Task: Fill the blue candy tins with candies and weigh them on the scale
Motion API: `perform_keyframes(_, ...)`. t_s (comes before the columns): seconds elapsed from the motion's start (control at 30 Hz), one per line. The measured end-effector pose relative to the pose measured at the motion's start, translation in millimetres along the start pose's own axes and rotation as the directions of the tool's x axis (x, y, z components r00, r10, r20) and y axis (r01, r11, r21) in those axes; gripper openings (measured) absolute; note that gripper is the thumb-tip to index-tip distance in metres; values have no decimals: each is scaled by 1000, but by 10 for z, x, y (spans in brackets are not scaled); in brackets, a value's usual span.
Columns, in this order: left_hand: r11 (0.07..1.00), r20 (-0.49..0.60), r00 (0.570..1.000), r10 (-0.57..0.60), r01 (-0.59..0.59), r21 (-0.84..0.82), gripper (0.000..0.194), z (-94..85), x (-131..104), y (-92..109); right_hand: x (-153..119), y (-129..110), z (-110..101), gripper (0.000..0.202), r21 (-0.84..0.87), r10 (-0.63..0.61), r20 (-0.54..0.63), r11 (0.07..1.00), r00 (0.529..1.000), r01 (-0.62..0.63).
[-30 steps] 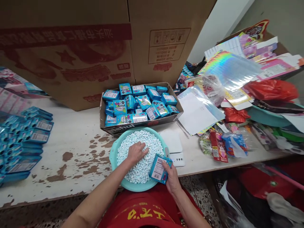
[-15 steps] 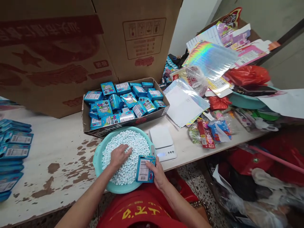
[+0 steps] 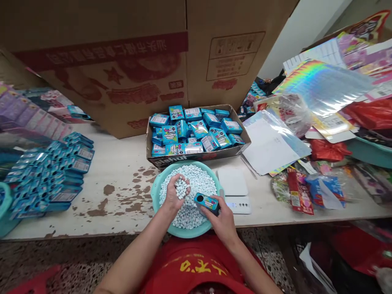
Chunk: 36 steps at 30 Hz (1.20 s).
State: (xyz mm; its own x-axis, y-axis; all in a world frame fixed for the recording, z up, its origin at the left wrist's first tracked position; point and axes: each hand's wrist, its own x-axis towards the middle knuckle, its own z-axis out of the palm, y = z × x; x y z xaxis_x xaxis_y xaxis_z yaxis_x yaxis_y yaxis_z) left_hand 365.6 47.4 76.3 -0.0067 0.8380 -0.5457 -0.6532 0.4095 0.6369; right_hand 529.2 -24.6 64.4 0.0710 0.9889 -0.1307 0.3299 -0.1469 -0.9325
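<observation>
My left hand is cupped palm up around a heap of small pale candies, above a turquoise basin of the same candies. In my right hand is a small blue candy box, tilted over the basin's right side, with a dark round hole in its near-left end. Just behind the basin stands an open carton of several blue candy boxes. A white kitchen scale lies beside the basin on the right.
Stacked blue boxes stand at the left of the worn white table. A large cardboard box rises behind. Papers, candy packets and iridescent sheets crowd the right side.
My left hand has turned palm up and lifted a handful of candies out of the heap. My right hand has tipped the candy box so its holed end shows. The view has swung left.
</observation>
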Motion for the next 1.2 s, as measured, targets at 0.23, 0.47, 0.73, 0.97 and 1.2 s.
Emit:
perform_keyframes(0.23,977,-36,977,210,-208,57,24,177,-225,10,73,-111,275,25,-111,-234,31,965,972,236)
perform_keyframes(0.47,940,-39,949,312,-303,159,29,149,-178,-56,80,-147,304,23,-178,-293,35,939,955,295)
perform_keyframes(0.73,916,-70,934,350,-326,232,27,131,-124,-47,99,-163,328,22,-185,-279,61,940,958,286)
perform_keyframes(0.97,910,-20,935,354,-339,237,24,138,-100,-23,120,-199,337,23,-144,-269,79,950,960,279)
perform_keyframes(1.2,908,13,948,317,-308,284,22,170,-88,27,192,-234,332,22,-109,-248,81,960,965,256)
